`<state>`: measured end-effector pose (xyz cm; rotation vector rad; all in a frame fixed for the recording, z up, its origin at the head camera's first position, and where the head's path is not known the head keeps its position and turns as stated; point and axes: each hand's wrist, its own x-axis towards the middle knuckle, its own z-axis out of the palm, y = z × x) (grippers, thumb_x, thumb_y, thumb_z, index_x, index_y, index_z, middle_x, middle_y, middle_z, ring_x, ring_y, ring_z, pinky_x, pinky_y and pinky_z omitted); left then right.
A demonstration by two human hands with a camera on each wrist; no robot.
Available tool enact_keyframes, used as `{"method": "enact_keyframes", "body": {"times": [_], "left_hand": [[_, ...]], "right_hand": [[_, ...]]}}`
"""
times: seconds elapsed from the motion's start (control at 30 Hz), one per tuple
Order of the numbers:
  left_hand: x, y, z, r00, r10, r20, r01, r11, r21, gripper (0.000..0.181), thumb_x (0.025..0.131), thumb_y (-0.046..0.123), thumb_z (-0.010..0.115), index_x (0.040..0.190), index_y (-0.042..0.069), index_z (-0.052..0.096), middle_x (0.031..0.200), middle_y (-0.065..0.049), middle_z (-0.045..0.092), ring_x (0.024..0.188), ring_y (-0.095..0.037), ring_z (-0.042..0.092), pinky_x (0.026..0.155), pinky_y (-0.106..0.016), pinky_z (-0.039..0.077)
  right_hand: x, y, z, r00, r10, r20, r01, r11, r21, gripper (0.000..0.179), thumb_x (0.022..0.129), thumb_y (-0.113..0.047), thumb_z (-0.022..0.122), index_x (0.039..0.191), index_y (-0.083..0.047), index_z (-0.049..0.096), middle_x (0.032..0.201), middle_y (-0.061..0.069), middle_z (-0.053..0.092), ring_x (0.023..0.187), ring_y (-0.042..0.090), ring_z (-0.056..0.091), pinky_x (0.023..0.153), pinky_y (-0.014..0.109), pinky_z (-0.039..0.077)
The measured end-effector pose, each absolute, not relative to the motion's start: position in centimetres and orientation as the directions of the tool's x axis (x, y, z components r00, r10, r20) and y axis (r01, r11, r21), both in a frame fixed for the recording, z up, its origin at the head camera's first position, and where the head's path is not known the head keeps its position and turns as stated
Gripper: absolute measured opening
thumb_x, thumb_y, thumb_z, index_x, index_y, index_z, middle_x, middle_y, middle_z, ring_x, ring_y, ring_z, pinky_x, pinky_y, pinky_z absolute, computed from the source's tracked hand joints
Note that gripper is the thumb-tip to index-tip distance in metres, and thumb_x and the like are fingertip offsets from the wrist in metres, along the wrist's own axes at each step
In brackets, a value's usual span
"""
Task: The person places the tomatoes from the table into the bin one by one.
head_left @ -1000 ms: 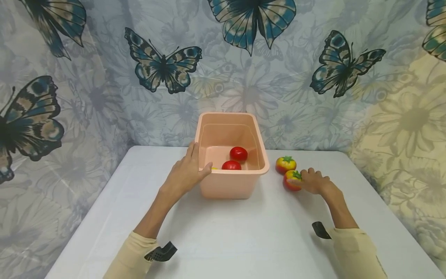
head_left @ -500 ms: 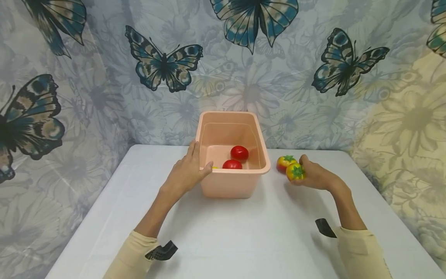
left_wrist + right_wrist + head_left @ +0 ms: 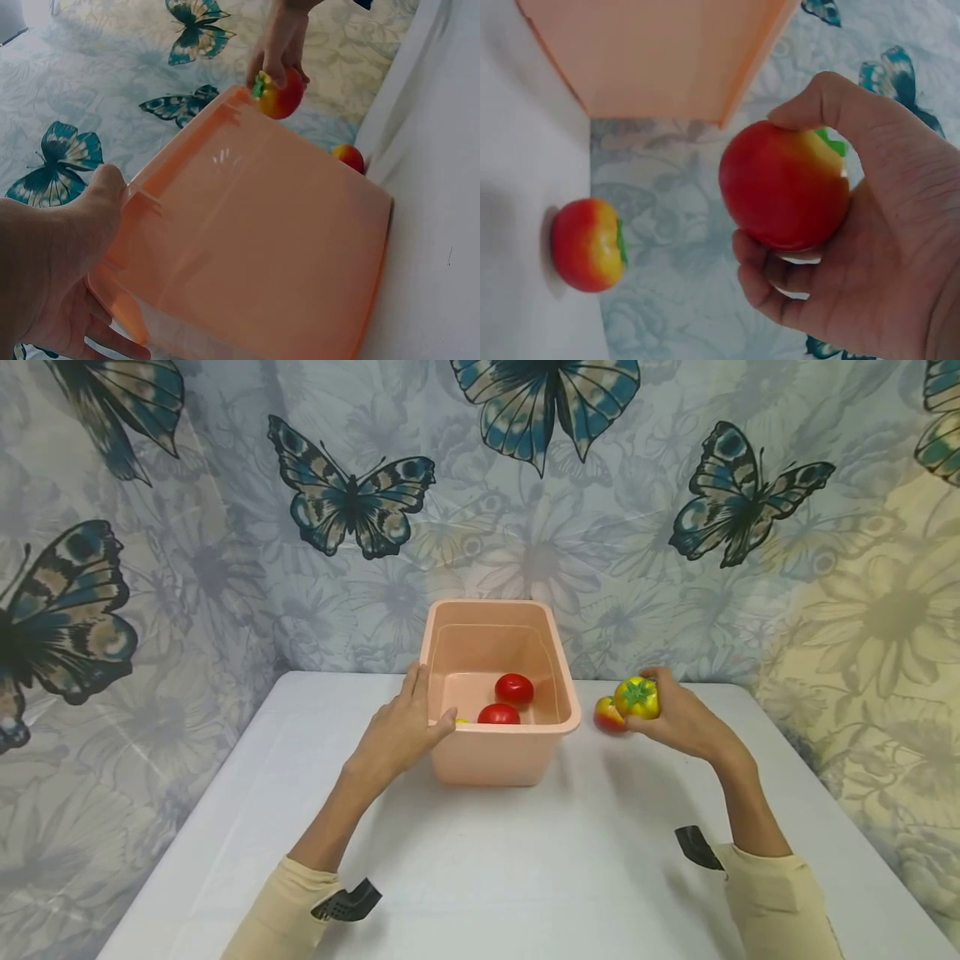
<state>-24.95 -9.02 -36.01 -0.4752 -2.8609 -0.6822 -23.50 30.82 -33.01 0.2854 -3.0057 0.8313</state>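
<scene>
My right hand [image 3: 688, 717] grips a round red-and-yellow fruit [image 3: 780, 187] with a green leafy cap, thumb on one side and curled fingers on the other. The fruit is raised above the table, its cap facing the head camera. A similar fruit [image 3: 586, 245] rests on the table right beside the peach plastic bin [image 3: 491, 756]. My left hand [image 3: 401, 724] holds the bin at its near left corner, thumb over the front rim and fingers along the left side. Inside lie two glossy red fruits [image 3: 514, 689] and a sliver of something yellow, mostly hidden by the front wall.
The white table [image 3: 480, 868] ends at a butterfly-and-flower patterned backdrop [image 3: 525, 543] behind the bin, which continues on both sides. Black wrist devices [image 3: 347, 901] sit at the cuffs of both cream sleeves.
My right hand has taken hold of the nearer red-and-yellow fruit and lifted it off the table, up and slightly away. My left hand and the bin stay in place.
</scene>
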Motion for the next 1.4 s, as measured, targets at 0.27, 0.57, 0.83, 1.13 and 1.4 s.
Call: {"method": "enact_keyframes", "body": {"times": [0.27, 0.57, 0.83, 1.13, 1.4], "left_hand": [[-24.8, -9.3, -35.8, -0.94, 0.26, 0.223, 0.333, 0.848, 0.412, 0.088, 0.093, 0.059, 0.04, 0.157, 0.004, 0.011, 0.164, -0.012, 0.016, 0.1, -0.038, 0.066, 0.084, -0.049, 0.056], [-24.9, -9.2, -35.9, -0.942, 0.258, 0.215, 0.327, 0.852, 0.41, 0.088, 0.093, 0.059, 0.039, 0.157, 0.005, 0.011, 0.164, -0.012, 0.015, 0.095, -0.036, 0.067, 0.081, -0.047, 0.056], [-24.9, -9.1, -36.0, -0.941, 0.262, 0.215, 0.33, 0.851, 0.409, 0.088, 0.094, 0.059, 0.039, 0.157, 0.005, 0.012, 0.164, -0.012, 0.015, 0.099, -0.037, 0.066, 0.083, -0.049, 0.056], [-25.0, -9.0, -35.9, -0.937, 0.266, 0.226, 0.338, 0.851, 0.402, 0.087, 0.093, 0.059, 0.039, 0.157, 0.005, 0.012, 0.164, -0.012, 0.016, 0.1, -0.039, 0.066, 0.084, -0.048, 0.055], [-25.1, -8.9, -36.0, -0.94, 0.263, 0.215, 0.331, 0.853, 0.403, 0.088, 0.093, 0.06, 0.038, 0.157, 0.005, 0.012, 0.164, -0.012, 0.015, 0.103, -0.039, 0.066, 0.086, -0.049, 0.055]], "right_hand": [[-23.7, 28.9, -32.1, -0.963, -0.098, 0.251, -0.23, 0.784, -0.577, 0.074, 0.088, -0.036, 0.066, 0.14, 0.002, 0.031, 0.118, 0.024, 0.058, 0.094, 0.031, 0.06, 0.075, 0.029, 0.053], [-24.5, 25.8, -31.3, -0.946, -0.04, 0.323, -0.247, 0.733, -0.633, 0.086, 0.08, -0.049, 0.076, 0.139, -0.003, 0.033, 0.121, 0.018, 0.058, 0.101, 0.031, 0.059, 0.085, 0.047, 0.057], [-25.5, 22.8, -30.7, -0.961, -0.054, 0.27, -0.227, 0.71, -0.667, 0.079, 0.085, -0.06, 0.064, 0.134, -0.007, 0.032, 0.106, 0.016, 0.059, 0.088, 0.028, 0.058, 0.072, 0.028, 0.051], [-26.5, 19.9, -31.1, -0.946, -0.074, 0.317, -0.26, 0.759, -0.597, 0.081, 0.081, -0.067, 0.063, 0.13, -0.009, 0.034, 0.1, 0.014, 0.061, 0.083, 0.028, 0.063, 0.069, 0.035, 0.057], [-27.4, 17.8, -31.4, -0.859, -0.245, 0.45, -0.469, 0.729, -0.499, 0.077, 0.082, -0.037, 0.078, 0.141, -0.006, 0.04, 0.131, 0.016, 0.053, 0.116, 0.031, 0.054, 0.099, 0.048, 0.051]]}}
